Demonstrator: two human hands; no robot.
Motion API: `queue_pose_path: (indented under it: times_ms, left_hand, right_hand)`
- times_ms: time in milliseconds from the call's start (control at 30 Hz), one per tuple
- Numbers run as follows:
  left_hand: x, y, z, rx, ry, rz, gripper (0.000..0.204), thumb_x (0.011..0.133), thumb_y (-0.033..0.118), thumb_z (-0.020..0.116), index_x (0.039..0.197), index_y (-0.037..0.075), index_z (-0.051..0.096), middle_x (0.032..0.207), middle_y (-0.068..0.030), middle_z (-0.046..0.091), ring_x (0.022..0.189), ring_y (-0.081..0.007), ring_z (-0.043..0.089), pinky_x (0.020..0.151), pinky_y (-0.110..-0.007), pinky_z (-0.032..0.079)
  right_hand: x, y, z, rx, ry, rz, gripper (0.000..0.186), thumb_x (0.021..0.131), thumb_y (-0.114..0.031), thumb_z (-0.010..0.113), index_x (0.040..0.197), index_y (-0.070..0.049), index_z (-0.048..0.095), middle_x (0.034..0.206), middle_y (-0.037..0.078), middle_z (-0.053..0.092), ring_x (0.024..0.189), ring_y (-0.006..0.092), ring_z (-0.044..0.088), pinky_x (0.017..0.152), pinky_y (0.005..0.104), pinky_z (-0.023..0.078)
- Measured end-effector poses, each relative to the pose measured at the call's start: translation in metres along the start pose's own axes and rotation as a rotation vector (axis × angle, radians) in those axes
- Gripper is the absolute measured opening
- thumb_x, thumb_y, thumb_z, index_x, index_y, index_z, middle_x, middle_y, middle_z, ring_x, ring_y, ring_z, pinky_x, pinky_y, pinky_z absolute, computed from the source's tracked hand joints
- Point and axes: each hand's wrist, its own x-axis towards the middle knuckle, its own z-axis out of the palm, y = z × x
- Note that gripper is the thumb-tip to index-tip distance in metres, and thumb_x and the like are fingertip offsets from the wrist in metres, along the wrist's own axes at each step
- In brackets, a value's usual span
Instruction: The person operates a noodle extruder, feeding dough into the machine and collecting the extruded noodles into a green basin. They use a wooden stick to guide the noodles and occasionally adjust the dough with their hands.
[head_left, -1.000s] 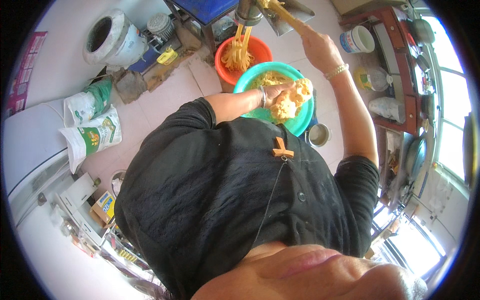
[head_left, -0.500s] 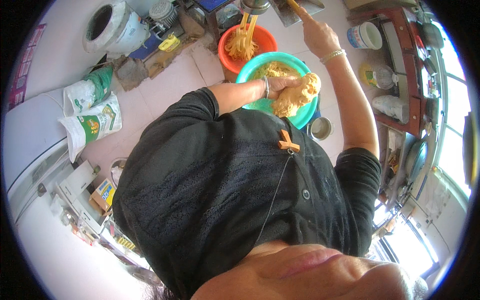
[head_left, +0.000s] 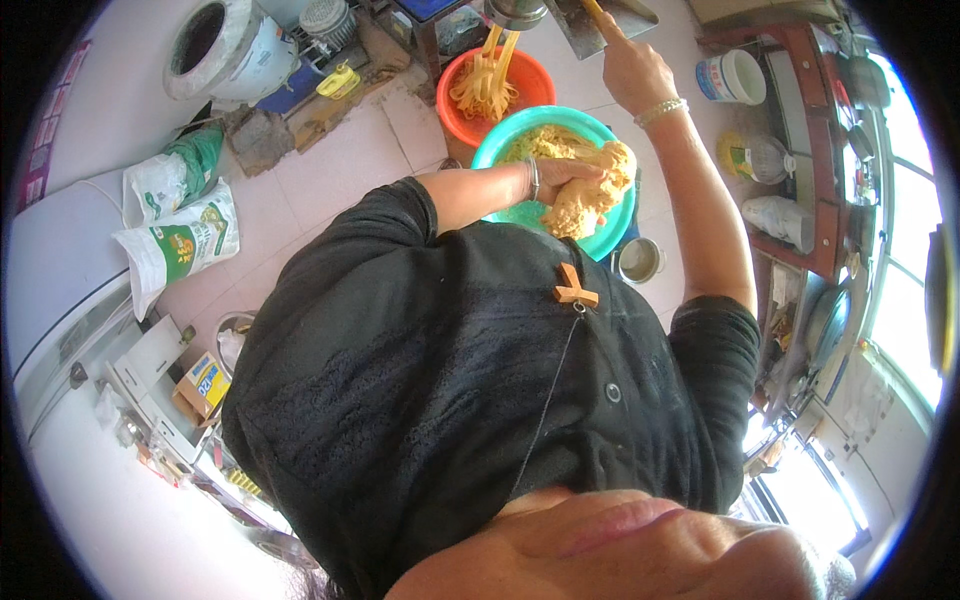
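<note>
Kneading yellow dough (head_left: 590,195) in teal bowl (head_left: 500,150).
Left hand (head_left: 568,172) grips dough; right hand (head_left: 630,70), 1 o'clock, closed round wooden handle (head_left: 592,8).

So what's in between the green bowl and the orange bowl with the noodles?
Nothing shows there. In the head view, the green bowl's rim seems to meet the orange bowl directly, with no floor visible between them.

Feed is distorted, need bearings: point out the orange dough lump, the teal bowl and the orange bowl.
orange dough lump (head_left: 590,195), head view, middle of the lump.
teal bowl (head_left: 500,140), head view, left rim.
orange bowl (head_left: 535,82), head view, right inner wall.
</note>
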Motion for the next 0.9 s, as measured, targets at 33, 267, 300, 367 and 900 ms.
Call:
queue_pose_path:
  times_ms: [33, 267, 300, 367, 900]
  left_hand:
    - [0.001, 0.001, 0.001, 0.029, 0.029, 0.018, 0.053, 0.092, 0.028, 0.078, 0.135, 0.007, 0.058, 0.122, -0.0142, 0.071, 0.108, -0.0298, 0.071, 0.099, -0.051, 0.057]
    - [0.010, 0.005, 0.004, 0.085, 0.123, 0.027, 0.045, 0.089, 0.018, 0.078, 0.128, 0.004, 0.062, 0.115, -0.0129, 0.073, 0.104, -0.0246, 0.072, 0.095, -0.044, 0.059]
    - [0.009, 0.006, 0.007, 0.124, 0.136, 0.031, 0.045, 0.088, 0.018, 0.078, 0.128, 0.005, 0.062, 0.114, -0.0127, 0.074, 0.104, -0.0242, 0.072, 0.095, -0.044, 0.059]
    - [0.012, 0.003, 0.010, 0.126, 0.149, 0.072, 0.043, 0.086, 0.014, 0.076, 0.126, 0.004, 0.063, 0.114, -0.0125, 0.074, 0.101, -0.0242, 0.073, 0.094, -0.042, 0.060]
    - [0.016, 0.006, 0.000, 0.135, 0.212, 0.162, 0.038, 0.085, 0.003, 0.065, 0.123, -0.001, 0.063, 0.107, -0.0144, 0.074, 0.096, -0.0261, 0.074, 0.090, -0.043, 0.060]
  right_hand:
    - [0.009, 0.006, 0.014, -0.065, -0.037, 0.045, 0.052, 0.099, -0.016, 0.048, 0.150, -0.019, 0.047, 0.094, 0.023, 0.070, 0.086, 0.0421, 0.069, 0.075, 0.0517, 0.056]
    - [0.001, 0.018, 0.023, -0.042, 0.037, -0.013, 0.072, 0.093, -0.002, 0.047, 0.161, -0.018, 0.033, 0.085, 0.021, 0.071, 0.072, 0.0375, 0.070, 0.068, 0.0527, 0.057]
    - [-0.004, 0.020, 0.010, 0.083, 0.095, -0.174, 0.072, 0.093, -0.001, 0.047, 0.161, -0.018, 0.033, 0.087, 0.021, 0.072, 0.073, 0.0374, 0.070, 0.069, 0.0527, 0.057]
    - [-0.015, 0.024, -0.014, 0.247, 0.209, -0.390, 0.073, 0.092, 0.001, 0.045, 0.161, -0.021, 0.036, 0.087, 0.020, 0.073, 0.072, 0.0368, 0.071, 0.069, 0.0515, 0.058]
    - [-0.012, -0.005, -0.037, 0.074, -0.030, -0.125, 0.079, 0.091, 0.001, 0.047, 0.163, -0.026, 0.031, 0.082, 0.021, 0.072, 0.070, 0.0359, 0.070, 0.065, 0.0462, 0.057]
